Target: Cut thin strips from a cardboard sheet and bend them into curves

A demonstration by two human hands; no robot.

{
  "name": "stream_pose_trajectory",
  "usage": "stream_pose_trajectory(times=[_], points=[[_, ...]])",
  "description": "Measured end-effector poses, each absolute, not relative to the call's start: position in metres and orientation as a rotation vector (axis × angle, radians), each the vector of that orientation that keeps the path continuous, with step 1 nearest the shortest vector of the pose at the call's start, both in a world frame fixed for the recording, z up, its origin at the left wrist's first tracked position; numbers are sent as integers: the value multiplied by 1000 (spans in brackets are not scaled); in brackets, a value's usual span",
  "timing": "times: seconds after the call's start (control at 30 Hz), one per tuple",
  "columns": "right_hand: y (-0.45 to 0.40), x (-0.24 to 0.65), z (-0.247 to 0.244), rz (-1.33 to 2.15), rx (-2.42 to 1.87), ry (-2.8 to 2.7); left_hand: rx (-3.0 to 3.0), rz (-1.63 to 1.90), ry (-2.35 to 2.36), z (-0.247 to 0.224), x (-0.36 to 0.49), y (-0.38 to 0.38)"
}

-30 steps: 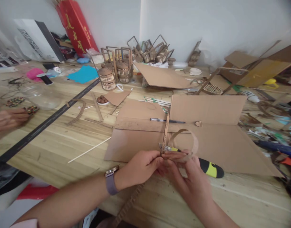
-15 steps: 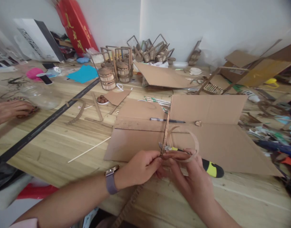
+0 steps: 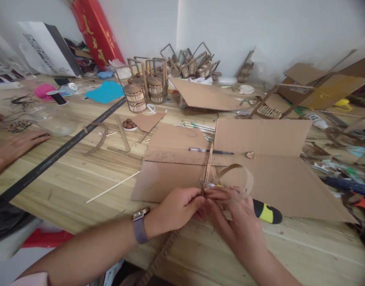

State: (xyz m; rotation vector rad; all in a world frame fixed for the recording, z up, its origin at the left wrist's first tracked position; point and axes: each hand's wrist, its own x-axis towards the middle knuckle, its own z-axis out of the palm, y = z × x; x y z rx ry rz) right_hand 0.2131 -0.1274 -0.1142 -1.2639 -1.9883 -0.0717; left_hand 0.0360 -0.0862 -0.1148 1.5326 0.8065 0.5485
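Close to the near edge of the wooden surface [image 3: 69,186], the person's two hands meet at the near end of a narrow brown strip [image 3: 209,163], which runs away from them over opened-out cardboard [image 3: 274,182]. The left hand [image 3: 182,208] is nearly closed, thumb and forefinger pinched together on the strip's end; a watch [image 3: 140,226] sits on that wrist. The right hand [image 3: 240,214] is partly closed, its fingers bent and their tips right beside the left fingertips. Those fingers cover what lies beneath, so I cannot tell whether it has hold of the strip. A pale curled strip [image 3: 236,169] arcs up just beyond its knuckles, blurred at the right side. Under and beyond this hand lies a cutter with a black and yellow handle [image 3: 267,213]. Farther off, a pen [image 3: 210,151] lies across the cardboard. Well apart at the left, another person's hand [image 3: 24,147] rests flat on the surface.
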Motion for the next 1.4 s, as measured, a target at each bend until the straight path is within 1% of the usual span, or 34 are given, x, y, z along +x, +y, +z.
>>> stream_pose_trajectory(times=[0.27,0.43,0.53,0.67,0.87,0.97,1.07,1.3,1.4], points=[[-129,217,-106,20,-1390,-1906,1630,498,761,-117,34,-86],[-130,218,-109,147,-1477,-1786,1590,498,749,-112,34,-85],[-130,218,-111,160,-1487,-1759,1568,473,763,-110,35,-85],[-126,222,-112,115,-1490,-1784,1456,500,752,-110,36,-86],[-110,248,-122,-53,-1562,-2123,1233,649,776,-114,37,-84],[-106,261,-133,-137,-1654,-2267,1210,684,788,-115,37,-82],[-105,265,-138,-172,-1657,-2323,1226,698,797,-113,37,-82],[-110,248,-117,-5,-1607,-2091,1313,744,915,-110,36,-82],[-114,242,-110,52,-1510,-2127,1347,750,949,-110,35,-81]])
